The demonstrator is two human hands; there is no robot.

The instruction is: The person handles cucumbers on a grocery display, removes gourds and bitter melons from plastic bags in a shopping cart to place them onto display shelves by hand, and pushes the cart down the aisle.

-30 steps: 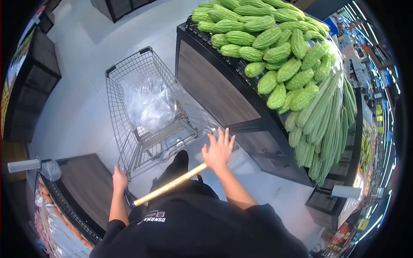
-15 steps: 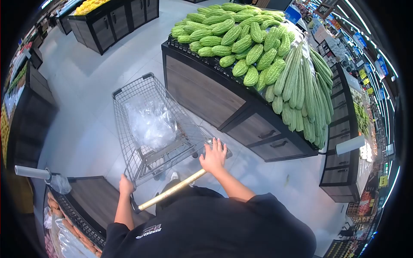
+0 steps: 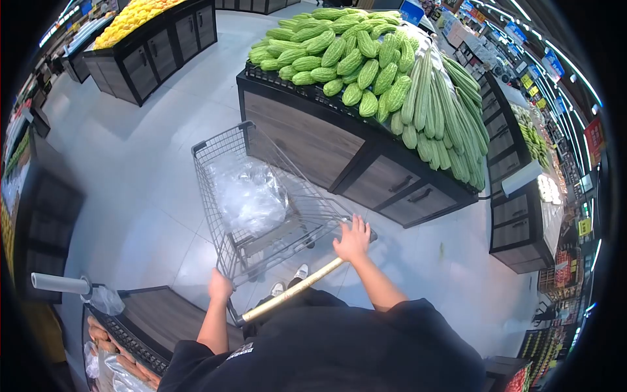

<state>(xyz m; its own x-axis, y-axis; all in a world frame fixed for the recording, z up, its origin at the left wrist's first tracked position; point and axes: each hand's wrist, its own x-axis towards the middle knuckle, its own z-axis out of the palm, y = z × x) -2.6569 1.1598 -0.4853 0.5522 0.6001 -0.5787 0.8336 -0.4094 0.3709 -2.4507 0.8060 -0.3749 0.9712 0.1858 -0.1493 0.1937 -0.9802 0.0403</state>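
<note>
A grey wire shopping cart (image 3: 219,215) stands in front of me, with crumpled clear plastic (image 3: 251,199) inside. Its pale yellow handle bar (image 3: 294,292) runs slantwise close to my body. My left hand (image 3: 221,285) is closed around the cart's frame by the left end of the bar, its fingertips partly hidden. At the other end, my right hand (image 3: 353,242) lies on the cart's corner with its fingers stretched and spread. Beyond it is a display stand (image 3: 304,140) heaped with bitter melons (image 3: 349,62) and long ridged green gourds (image 3: 444,117).
Close on my left, a low stand (image 3: 147,313) holds orange-brown root vegetables (image 3: 104,340) and a plastic bag roll (image 3: 60,283). Another bag roll (image 3: 522,176) juts out at right. A stand of yellow fruit (image 3: 134,19) is farther off. Pale floor (image 3: 163,170) runs between the stands.
The cart and both hands appear farther right in view, while the bitter melon stand has shifted left and slightly up. Both my shoes now show below the cart. Each hand keeps its place on the cart.
</note>
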